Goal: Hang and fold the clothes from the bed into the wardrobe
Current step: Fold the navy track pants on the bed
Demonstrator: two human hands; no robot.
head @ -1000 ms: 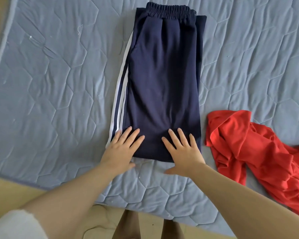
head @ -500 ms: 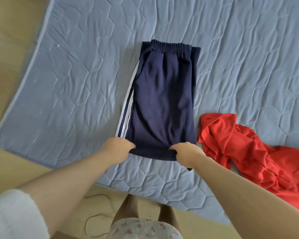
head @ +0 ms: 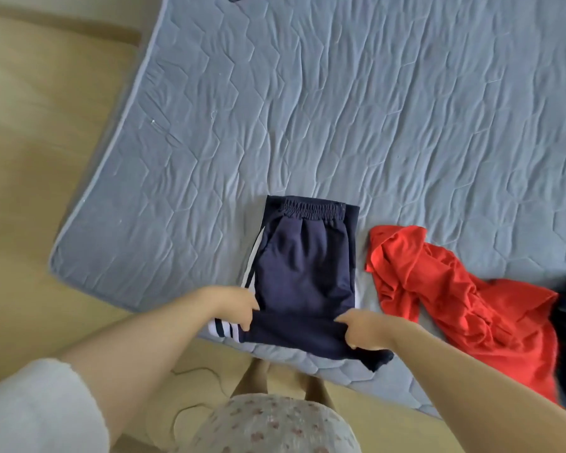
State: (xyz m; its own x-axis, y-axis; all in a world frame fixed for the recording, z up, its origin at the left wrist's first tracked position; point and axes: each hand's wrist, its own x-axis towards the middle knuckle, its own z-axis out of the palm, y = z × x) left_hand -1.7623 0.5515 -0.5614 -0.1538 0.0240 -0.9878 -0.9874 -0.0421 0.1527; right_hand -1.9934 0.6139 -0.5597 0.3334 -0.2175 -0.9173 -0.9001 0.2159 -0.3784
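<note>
Lying wrinkled: grey quilted mattress point(head: 340, 109) (hexagon stitching) | tan floor point(head: 46, 125) beside it

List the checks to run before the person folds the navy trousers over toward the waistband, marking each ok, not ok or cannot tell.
1. Left hand grips the near left corner of the navy trousers: ok.
2. Right hand grips the near right corner: ok.
3. Waistband lies flat on the bed cover: ok.
4. Red garment lies apart from the trousers: ok.
5. Near edge is even: not ok, a dark flap sticks out under the right hand.
6. Wardrobe space: cannot tell, not in view.
</note>
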